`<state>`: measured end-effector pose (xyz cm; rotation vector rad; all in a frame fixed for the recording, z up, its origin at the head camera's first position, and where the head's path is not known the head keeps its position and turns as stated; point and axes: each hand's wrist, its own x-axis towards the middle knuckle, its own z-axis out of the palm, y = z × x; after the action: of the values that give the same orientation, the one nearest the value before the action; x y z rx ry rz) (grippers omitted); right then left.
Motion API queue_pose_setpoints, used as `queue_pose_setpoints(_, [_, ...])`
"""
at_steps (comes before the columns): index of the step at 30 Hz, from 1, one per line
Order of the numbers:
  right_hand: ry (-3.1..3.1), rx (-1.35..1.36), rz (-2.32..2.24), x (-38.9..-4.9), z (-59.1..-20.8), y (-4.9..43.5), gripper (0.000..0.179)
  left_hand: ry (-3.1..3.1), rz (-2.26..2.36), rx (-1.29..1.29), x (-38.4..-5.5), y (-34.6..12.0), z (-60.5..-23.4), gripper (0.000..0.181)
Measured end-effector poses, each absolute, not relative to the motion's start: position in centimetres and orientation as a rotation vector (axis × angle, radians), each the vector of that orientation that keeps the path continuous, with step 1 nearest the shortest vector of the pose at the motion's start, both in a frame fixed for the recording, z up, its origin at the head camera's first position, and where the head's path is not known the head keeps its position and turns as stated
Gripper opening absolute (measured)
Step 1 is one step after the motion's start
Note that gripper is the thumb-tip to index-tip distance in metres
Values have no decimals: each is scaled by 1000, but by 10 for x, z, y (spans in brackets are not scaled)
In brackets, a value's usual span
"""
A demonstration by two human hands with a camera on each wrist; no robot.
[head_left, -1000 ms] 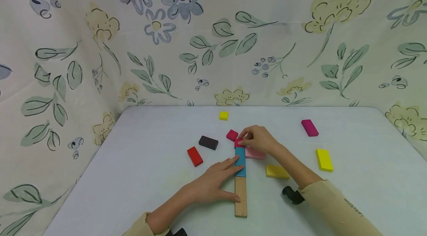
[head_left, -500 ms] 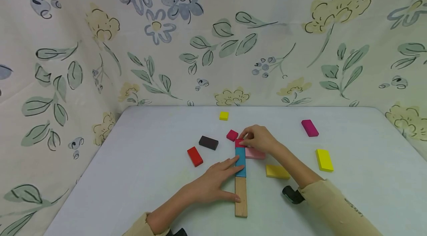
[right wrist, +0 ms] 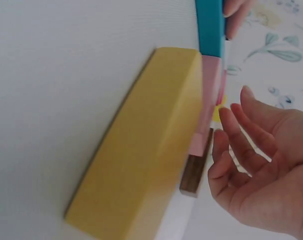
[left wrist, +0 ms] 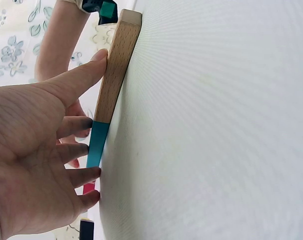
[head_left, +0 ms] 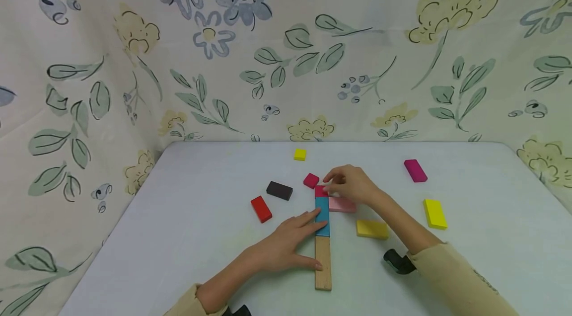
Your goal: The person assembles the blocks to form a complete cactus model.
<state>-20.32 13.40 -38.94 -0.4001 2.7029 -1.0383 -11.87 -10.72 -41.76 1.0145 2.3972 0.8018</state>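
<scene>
A flat row runs away from me in the head view: a plain wooden block [head_left: 323, 269], a blue block [head_left: 322, 229] and a small pinkish-red block [head_left: 321, 191] at the far end. My left hand [head_left: 290, 241] rests along its left side, fingers spread. Its thumb touches the wooden block and its fingertips reach the blue one, as the left wrist view also shows. My right hand [head_left: 353, 184] hovers just right of the pinkish-red block, thumb and fingers apart with nothing between them. A pink block [head_left: 342, 204] lies beside the blue block, partly under the right hand.
Around the row lie a small red cube [head_left: 311, 181], a dark brown block [head_left: 279, 191], a red block [head_left: 261, 209] and several yellow blocks, one [head_left: 373, 229] near the right forearm. A magenta block [head_left: 415, 171] lies far right. In the right wrist view, a brown block [right wrist: 194, 175] shows past the pink one.
My right hand has let go of the pinkish-red block and drawn slightly right, its forearm shifting with it. The left hand and the row have stayed still.
</scene>
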Motion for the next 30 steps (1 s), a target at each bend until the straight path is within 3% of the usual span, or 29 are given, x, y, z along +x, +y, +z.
queue_pose_setpoints(12, [2844,-478,-1104,-193,-376,167,21,2410,754,942,-117,-104,-406,85])
queue_pose_setpoints(30, [2817,-426,-988,-216,-395,169,26,2411,742,926,-116,-102,-407,85])
